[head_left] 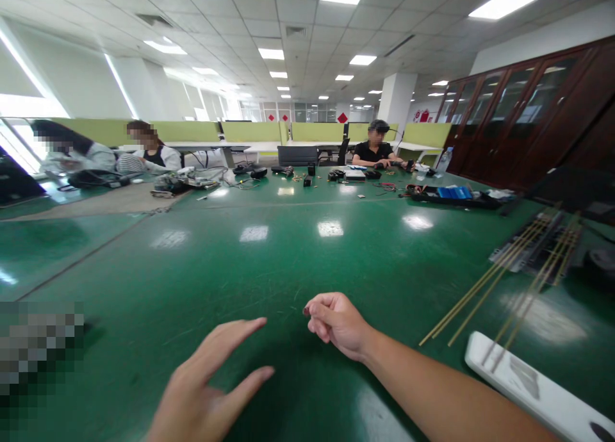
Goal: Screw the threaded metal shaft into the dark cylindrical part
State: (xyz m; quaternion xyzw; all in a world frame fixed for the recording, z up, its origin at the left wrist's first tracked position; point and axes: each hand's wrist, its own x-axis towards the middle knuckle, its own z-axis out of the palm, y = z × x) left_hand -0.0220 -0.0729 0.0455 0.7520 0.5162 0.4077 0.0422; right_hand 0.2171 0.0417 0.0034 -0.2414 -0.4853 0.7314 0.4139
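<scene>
Our right hand (336, 323) has its fingers curled and pinches a small dark reddish-brown piece (306, 311) between thumb and forefinger, just above the green desk (288, 256). Its exposed end points left, toward our other side; so much of it lies under the fingertips that we cannot tell its long axis. Our left hand (206, 384) grasps nothing: thumb and fingers are spread, their tips pointing right toward the pinched piece but well apart from it. To our right we see one white oblong case (555, 400), its long axis slanting from upper left to lower right, and at least five thin yellowish rods (480, 282) slanting the opposite way. Farther off stands one black tray (471, 204) with blue packs (454, 193) in it. Three other people sit beyond, and the three red diamond-shaped signs behind them are too small for us to read.
</scene>
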